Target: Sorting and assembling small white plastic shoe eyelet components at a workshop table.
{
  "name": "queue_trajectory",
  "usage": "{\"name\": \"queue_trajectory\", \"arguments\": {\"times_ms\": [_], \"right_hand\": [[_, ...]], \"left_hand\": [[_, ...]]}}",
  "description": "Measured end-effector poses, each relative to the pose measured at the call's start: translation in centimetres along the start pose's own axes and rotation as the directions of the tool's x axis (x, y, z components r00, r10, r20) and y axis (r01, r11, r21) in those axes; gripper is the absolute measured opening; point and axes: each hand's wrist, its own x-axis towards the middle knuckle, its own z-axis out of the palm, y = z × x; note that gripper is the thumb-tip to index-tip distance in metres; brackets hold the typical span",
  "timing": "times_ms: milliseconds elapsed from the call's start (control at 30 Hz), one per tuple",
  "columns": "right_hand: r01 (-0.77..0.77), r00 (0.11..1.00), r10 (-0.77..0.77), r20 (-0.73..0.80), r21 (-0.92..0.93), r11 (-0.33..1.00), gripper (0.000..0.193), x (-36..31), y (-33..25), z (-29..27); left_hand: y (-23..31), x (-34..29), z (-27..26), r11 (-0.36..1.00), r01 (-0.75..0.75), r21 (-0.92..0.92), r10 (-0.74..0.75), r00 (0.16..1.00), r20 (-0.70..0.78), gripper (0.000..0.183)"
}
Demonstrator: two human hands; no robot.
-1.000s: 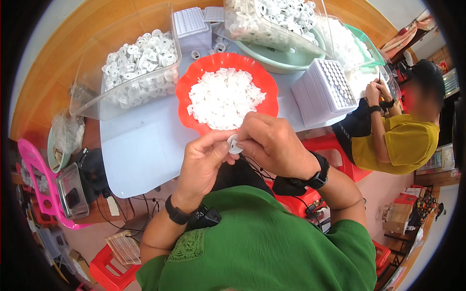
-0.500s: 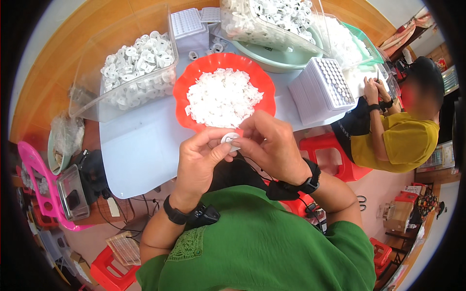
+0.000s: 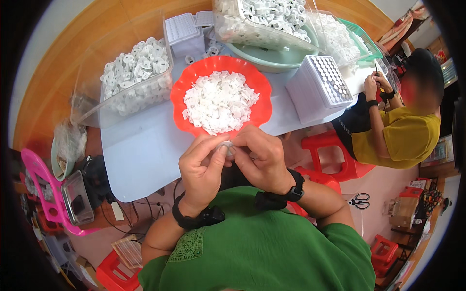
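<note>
Left hand [image 3: 200,164] and right hand [image 3: 262,157] meet on a small white rounded piece [image 3: 227,145] at the near side of a scalloped red plastic bowl [image 3: 263,104]

Both hands have their grip closed: thumbs and forefingers pinch the same piece from opposite sides, the fingertips almost together. The piece is held up at the person's side of the bowl, mostly covered by the fingers, so its face cannot be made out. A black band circles each wrist.

The bowl holds a loose heap of small, flat, white plastic pieces [image 3: 221,102] and stands on a pale blue table [image 3: 141,157]. To the left of the bowl is a large clear plastic bin [image 3: 99,112] partly filled with round white parts [image 3: 133,65]. Behind the bowl, slightly left, stands a block-like white stack with a gridded top [image 3: 187,46]; behind it to the right is a wide pale green basin [image 3: 274,63]. To the bowl's right rises a tall stack of white plastic trays [image 3: 302,97], rows of round shapes showing on its upper face. Farther right of the bowl sits a co-worker in a mustard-yellow top [image 3: 400,138], hands raised together.
</note>
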Motion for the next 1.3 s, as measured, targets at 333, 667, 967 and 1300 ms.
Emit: {"name": "queue_trajectory", "arguments": {"times_ms": [333,667,967,1300], "right_hand": [[-0.242,0.947,0.213,0.239,0.102,0.965,0.012,3.1,0.3,-4.9],[-0.095,0.986,0.052,-0.155,-0.285,0.954,0.012,16.7,3.9,-11.8],[-0.22,0.83,0.517,0.21,-0.728,0.649,0.021,25.9,7.9,-8.1],[-0.292,0.918,0.394,0.042,-0.6,0.745,0.016,26.1,10.7,-9.0]], "left_hand": [[4.7,6.2,-6.7,0.945,0.325,0.031,-0.326,0.94,0.099,0.024],[6.3,11.9,-11.9,0.91,0.226,-0.347,-0.307,0.931,-0.199,0.042],[3.2,6.8,-10.0,0.828,0.447,-0.339,-0.396,0.893,0.212,0.03],[2.4,5.5,-10.7,0.819,0.457,-0.347,-0.433,0.889,0.149,0.027]]}}
